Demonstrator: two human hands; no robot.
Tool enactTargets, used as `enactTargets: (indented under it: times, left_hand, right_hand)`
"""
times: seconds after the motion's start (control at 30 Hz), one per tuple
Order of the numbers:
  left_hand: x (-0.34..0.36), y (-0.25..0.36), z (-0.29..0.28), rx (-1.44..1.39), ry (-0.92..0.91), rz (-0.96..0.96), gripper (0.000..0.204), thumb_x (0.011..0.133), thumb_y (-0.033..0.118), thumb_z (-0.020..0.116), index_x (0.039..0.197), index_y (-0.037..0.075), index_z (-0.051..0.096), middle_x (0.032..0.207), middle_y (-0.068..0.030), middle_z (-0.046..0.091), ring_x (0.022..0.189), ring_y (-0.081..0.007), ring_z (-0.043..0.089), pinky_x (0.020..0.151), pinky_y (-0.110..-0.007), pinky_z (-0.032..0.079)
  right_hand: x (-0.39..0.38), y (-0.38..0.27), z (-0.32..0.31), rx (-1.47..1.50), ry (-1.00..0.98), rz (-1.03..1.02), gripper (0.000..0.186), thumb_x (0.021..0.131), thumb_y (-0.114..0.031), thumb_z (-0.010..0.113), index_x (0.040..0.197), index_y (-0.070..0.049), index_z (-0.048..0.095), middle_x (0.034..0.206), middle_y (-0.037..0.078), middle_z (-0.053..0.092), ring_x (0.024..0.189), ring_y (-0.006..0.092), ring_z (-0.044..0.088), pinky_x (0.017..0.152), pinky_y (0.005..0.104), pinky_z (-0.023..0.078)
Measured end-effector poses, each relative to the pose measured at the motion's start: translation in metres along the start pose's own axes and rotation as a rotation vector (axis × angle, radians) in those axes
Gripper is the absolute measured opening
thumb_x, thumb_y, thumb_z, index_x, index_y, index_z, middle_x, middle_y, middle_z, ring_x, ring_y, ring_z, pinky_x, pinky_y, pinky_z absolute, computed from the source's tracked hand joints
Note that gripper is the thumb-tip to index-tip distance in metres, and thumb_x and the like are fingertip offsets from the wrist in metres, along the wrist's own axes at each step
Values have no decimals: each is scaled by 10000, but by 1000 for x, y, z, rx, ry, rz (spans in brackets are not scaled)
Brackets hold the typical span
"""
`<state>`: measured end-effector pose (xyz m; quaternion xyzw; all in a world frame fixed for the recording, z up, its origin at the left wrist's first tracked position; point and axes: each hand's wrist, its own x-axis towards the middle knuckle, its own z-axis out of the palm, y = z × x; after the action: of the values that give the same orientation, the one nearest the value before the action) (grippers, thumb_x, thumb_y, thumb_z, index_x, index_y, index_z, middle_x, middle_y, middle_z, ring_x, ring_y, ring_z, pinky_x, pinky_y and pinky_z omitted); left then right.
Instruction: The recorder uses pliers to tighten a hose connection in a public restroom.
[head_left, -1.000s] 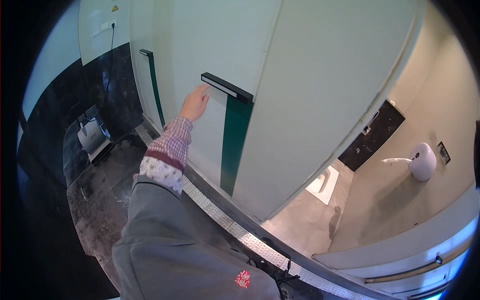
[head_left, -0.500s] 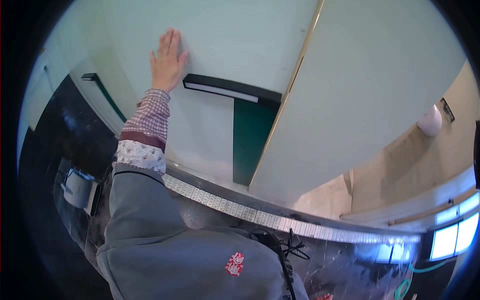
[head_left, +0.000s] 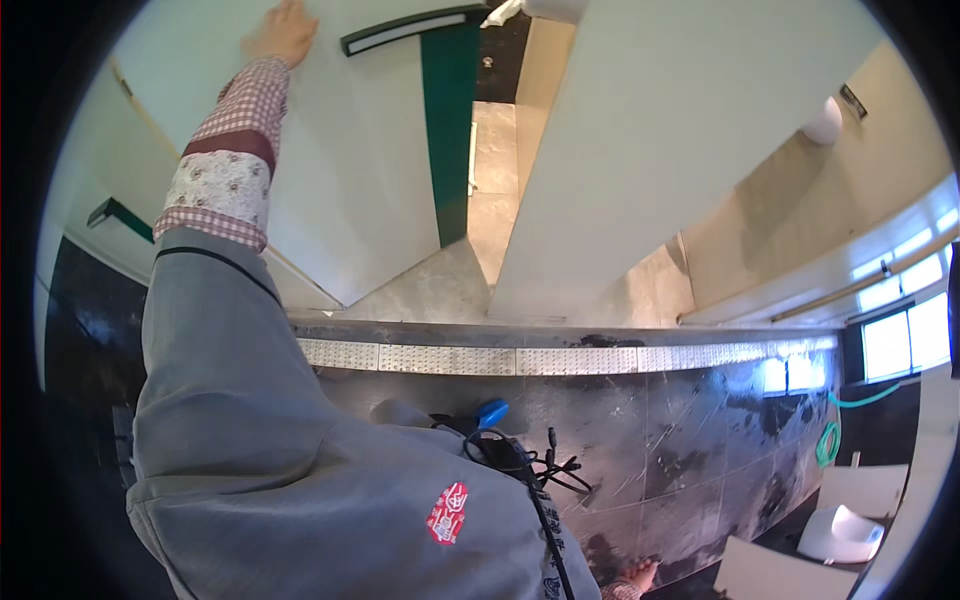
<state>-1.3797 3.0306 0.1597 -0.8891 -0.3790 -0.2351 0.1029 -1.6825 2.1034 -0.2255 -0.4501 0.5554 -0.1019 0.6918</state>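
Note:
My left hand (head_left: 285, 35) reaches up at the upper left with its arm stretched out. It lies against a pale stall door (head_left: 350, 170), fingers smeared a little by motion. Beside it on the door is a black handle bar (head_left: 410, 30) with a light strip, above a dark green panel (head_left: 445, 140). The door stands ajar, and tiled floor (head_left: 495, 160) shows through the gap. Low in the picture, my right hand (head_left: 638, 576) hangs by my side, only partly in view. Its fingers look loosely extended, with nothing visible in them.
A pale partition (head_left: 650, 170) stands right of the gap. A metal drain grating (head_left: 450, 360) crosses the wet dark floor (head_left: 690, 430). At the right are a green hose (head_left: 828, 445) and a white urinal (head_left: 840, 535). Black cables (head_left: 560, 475) and a blue object (head_left: 491, 412) are near my body.
The door has swung inward under my left hand, opening a gap beside the partition. My view has shifted, and more of my right hand shows at the lower edge.

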Motion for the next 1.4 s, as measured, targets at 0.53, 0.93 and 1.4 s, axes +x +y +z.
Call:
enactTargets:
  times: [0.53, 0.93, 1.4]
  left_hand:
    - [14, -62, 34, 445, -86, -25, 468, 913, 412, 308, 1310, 165, 313, 1401, -26, 264, 1299, -187, 223, 966, -634, 184]
    - [0, -110, 41, 198, 47, 59, 439, 914, 411, 333, 1257, 146, 404, 1300, -48, 416, 1228, -248, 357, 956, -645, 177]
    - [-100, -184, -8, 28, 225, 192, 402, 899, 379, 409, 1195, 115, 471, 1231, -75, 491, 1180, -257, 419, 974, -549, 248]
  right_hand:
    - [-68, 185, -42, -118, 148, 186, 289, 843, -448, 493, 773, -168, 488, 576, -45, 407, 458, 108, 307, 431, 283, 238]
    - [-138, 128, 69, -49, -39, 108, 302, 855, -423, 479, 685, -173, 486, 496, -62, 377, 364, 87, 255, 332, 252, 185]
    - [-103, 130, 10, -328, 85, 184, 321, 855, -419, 457, 672, -157, 488, 486, -50, 358, 355, 107, 266, 319, 267, 183]
